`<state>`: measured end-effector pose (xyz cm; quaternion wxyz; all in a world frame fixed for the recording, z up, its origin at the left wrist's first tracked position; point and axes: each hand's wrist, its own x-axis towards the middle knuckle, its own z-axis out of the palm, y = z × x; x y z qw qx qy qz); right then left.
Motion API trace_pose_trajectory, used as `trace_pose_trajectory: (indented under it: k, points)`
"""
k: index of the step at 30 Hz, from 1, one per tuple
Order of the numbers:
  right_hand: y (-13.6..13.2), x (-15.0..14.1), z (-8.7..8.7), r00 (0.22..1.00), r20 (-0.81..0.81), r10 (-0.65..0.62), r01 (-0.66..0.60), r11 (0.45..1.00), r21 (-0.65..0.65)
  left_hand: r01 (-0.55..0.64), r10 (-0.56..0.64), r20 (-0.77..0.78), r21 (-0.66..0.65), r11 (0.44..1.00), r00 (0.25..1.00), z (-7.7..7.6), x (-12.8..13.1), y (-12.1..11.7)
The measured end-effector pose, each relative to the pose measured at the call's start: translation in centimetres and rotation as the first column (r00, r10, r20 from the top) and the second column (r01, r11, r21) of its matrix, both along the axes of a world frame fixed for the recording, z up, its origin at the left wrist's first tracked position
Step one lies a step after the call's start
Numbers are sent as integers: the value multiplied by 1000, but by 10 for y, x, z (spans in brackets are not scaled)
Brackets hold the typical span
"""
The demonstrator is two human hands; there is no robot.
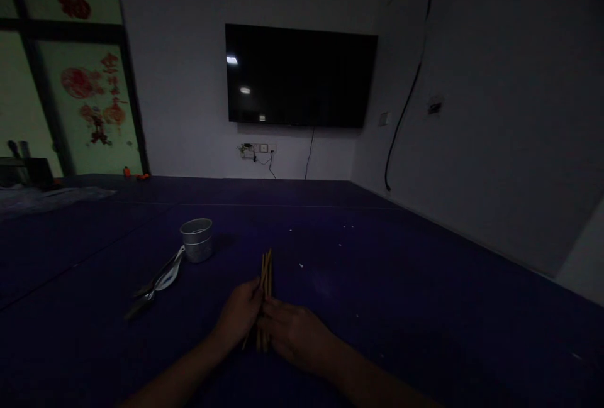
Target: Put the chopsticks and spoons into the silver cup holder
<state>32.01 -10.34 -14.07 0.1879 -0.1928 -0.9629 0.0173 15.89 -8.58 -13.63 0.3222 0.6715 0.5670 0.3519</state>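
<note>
Several thin wooden chopsticks (267, 270) form a loose bundle in the lower middle of the head view, pointing away from me. My left hand (240, 308) is closed on the bundle from the left. From the right, the fingers of my right hand (295, 332) are closed around the same sticks. The lower stick ends show below the hands, and one slants out to the left. Left of the bundle, a white spoon (168, 277) lies among other utensils (141, 304), too dark to name surely. An upright metal cup (197, 244) stands just beyond the spoon.
Small white scraps (301, 265) dot the dark blue tabletop (377, 295). Clear plastic wrapping (56, 200) and a dark box (40, 172) are at the far left. Small orange items (141, 176) lie near the back wall. A hanging cable (406, 106) reaches the table's right side.
</note>
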Motion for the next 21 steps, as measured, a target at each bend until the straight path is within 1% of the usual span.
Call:
trace_pose_trajectory:
  k: [2, 4, 7, 10, 14, 17, 21]
  points:
    - [0, -1, 1, 1000, 6, 6, -6, 999, -34, -26, 28, -194, 10, 1000, 981, 3, -1, -1]
    - [-1, -3, 1, 1000, -18, 13, -14, 998, -54, -45, 45, -351, 8, 999, 935, 6, -2, -2]
    - [-1, -5, 0, 997, -68, 37, -42, 996, -79, -73, 65, -497, 4, 997, 865, 10, -2, -3]
    - [-2, -7, 1, 991, -120, 53, -68, 991, -119, -102, 99, -565, 26, 994, 819, 11, -2, -4]
    - [-5, -7, 5, 984, -172, 51, -83, 980, -180, -105, 112, -589, 46, 993, 800, 10, -2, -4]
    - [-7, -7, 8, 983, -177, 42, -80, 973, -216, -108, 117, -614, 52, 993, 780, 9, -2, -4]
    - [-7, -6, 7, 984, -171, 43, -80, 973, -215, -112, 126, -649, 63, 992, 751, 9, -1, -5]
